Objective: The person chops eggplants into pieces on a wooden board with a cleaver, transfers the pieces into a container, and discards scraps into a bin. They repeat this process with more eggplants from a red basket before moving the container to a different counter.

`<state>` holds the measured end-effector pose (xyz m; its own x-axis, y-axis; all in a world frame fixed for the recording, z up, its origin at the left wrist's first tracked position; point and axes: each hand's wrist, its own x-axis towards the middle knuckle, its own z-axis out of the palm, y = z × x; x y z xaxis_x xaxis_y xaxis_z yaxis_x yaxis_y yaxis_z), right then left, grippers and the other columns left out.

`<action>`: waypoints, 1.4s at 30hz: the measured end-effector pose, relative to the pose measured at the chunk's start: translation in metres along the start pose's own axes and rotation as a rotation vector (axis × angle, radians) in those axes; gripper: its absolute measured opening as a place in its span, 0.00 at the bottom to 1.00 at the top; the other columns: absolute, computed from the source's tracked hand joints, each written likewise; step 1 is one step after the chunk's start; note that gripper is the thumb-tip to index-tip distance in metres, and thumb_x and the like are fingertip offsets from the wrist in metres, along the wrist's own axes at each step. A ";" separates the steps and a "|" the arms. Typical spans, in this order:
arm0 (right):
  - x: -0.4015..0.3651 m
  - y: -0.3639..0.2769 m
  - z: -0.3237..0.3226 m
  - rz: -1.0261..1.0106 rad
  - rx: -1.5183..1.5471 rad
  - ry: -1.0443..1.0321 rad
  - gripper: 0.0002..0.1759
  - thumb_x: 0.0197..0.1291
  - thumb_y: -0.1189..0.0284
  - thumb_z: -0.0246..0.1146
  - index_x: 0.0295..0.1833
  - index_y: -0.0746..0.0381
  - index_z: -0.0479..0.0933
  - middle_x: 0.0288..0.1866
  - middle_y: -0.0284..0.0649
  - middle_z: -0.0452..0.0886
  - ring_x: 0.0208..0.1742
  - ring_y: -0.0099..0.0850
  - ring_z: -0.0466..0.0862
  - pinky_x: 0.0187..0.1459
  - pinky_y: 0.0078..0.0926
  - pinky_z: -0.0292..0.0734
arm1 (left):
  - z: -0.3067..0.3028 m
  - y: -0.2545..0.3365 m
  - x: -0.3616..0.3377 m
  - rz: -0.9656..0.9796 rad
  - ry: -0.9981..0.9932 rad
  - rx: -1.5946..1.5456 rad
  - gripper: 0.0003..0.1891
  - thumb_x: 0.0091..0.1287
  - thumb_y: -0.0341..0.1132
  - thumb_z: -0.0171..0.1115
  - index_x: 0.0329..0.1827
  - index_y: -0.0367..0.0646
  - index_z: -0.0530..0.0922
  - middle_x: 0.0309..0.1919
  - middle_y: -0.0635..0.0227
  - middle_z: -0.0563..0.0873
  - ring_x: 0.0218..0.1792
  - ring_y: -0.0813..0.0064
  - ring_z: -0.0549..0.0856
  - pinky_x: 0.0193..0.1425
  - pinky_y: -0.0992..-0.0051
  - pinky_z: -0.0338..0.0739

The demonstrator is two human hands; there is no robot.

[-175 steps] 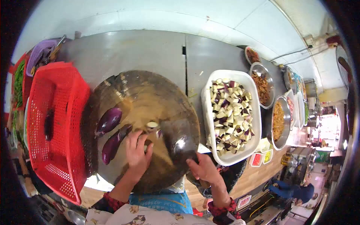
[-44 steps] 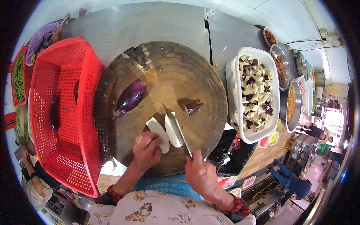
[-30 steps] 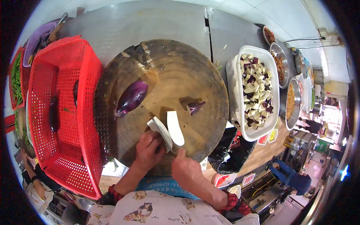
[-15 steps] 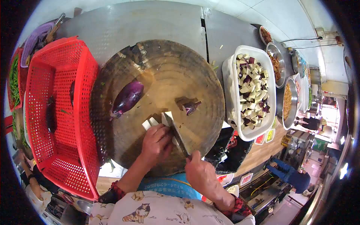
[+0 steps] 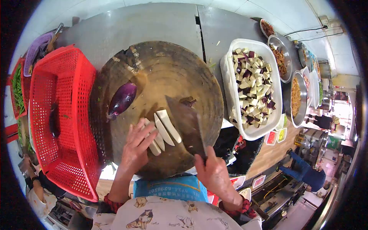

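Observation:
My right hand (image 5: 213, 172) grips the handle of a broad cleaver (image 5: 188, 124), its blade angled up and left over the round wooden chopping block (image 5: 172, 65). Beside the blade lie long, pale eggplant strips (image 5: 168, 127), spread slightly apart. My left hand (image 5: 136, 147) is open, its fingers stretched toward the leftmost strip (image 5: 153, 147) and seeming to touch it. A whole purple eggplant (image 5: 122, 99) rests on the block's left side. The cut-off eggplant stem end (image 5: 189, 102) is partly covered by the cleaver.
A red plastic basket (image 5: 82, 126) with dark eggplants stands left of the block. To the right is a white tub (image 5: 230, 86) of eggplant chunks, then metal bowls (image 5: 304, 103) of food. Other people (image 5: 310, 176) are at the far right and lower left.
The cleaver has moved off the eggplant to the right, its broad side now showing. My left hand has shifted left and its fingers have spread, exposing the separated strips.

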<state>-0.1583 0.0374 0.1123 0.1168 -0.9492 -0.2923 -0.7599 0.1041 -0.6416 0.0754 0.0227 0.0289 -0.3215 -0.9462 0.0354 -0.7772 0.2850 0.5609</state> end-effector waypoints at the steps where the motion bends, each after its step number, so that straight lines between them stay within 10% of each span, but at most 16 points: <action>1: -0.003 0.005 -0.006 0.016 0.024 0.001 0.12 0.62 0.73 0.61 0.44 0.68 0.67 0.14 0.52 0.73 0.15 0.53 0.77 0.16 0.47 0.70 | -0.003 0.005 0.003 -0.063 -0.099 0.050 0.31 0.52 0.19 0.61 0.62 0.51 0.76 0.70 0.69 0.69 0.74 0.58 0.61 0.75 0.52 0.56; 8: -0.015 0.037 -0.017 0.118 0.091 -0.014 0.15 0.61 0.74 0.61 0.47 0.72 0.67 0.16 0.55 0.74 0.18 0.55 0.78 0.19 0.48 0.71 | 0.008 0.027 0.047 0.076 -0.338 0.087 0.34 0.54 0.22 0.57 0.67 0.54 0.70 0.74 0.69 0.61 0.77 0.60 0.53 0.78 0.49 0.44; 17: -0.024 0.025 -0.024 0.025 -0.011 -0.084 0.10 0.61 0.75 0.60 0.41 0.68 0.68 0.18 0.52 0.76 0.19 0.50 0.80 0.19 0.44 0.72 | 0.045 0.069 0.012 -0.321 -0.164 0.284 0.50 0.45 0.66 0.67 0.66 0.40 0.68 0.56 0.58 0.73 0.55 0.57 0.72 0.56 0.56 0.66; 26: -0.017 0.005 -0.007 -0.016 -0.295 -0.317 0.09 0.60 0.73 0.58 0.39 0.65 0.64 0.19 0.51 0.77 0.20 0.50 0.81 0.21 0.46 0.75 | 0.068 0.034 -0.042 -0.121 0.199 -0.164 0.26 0.50 0.28 0.69 0.53 0.41 0.72 0.51 0.58 0.76 0.54 0.54 0.76 0.56 0.55 0.69; 42: -0.003 -0.012 0.010 0.102 -0.393 -0.510 0.09 0.62 0.73 0.54 0.40 0.67 0.63 0.17 0.50 0.77 0.21 0.50 0.82 0.20 0.46 0.76 | 0.069 0.035 -0.031 -0.132 0.302 -0.206 0.18 0.49 0.27 0.68 0.44 0.43 0.77 0.45 0.61 0.77 0.49 0.55 0.77 0.52 0.59 0.71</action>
<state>-0.1428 0.0415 0.1138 0.2472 -0.6700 -0.7000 -0.9491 -0.0219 -0.3143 0.0212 0.0727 -0.0096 -0.0280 -0.9839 0.1767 -0.6665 0.1502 0.7302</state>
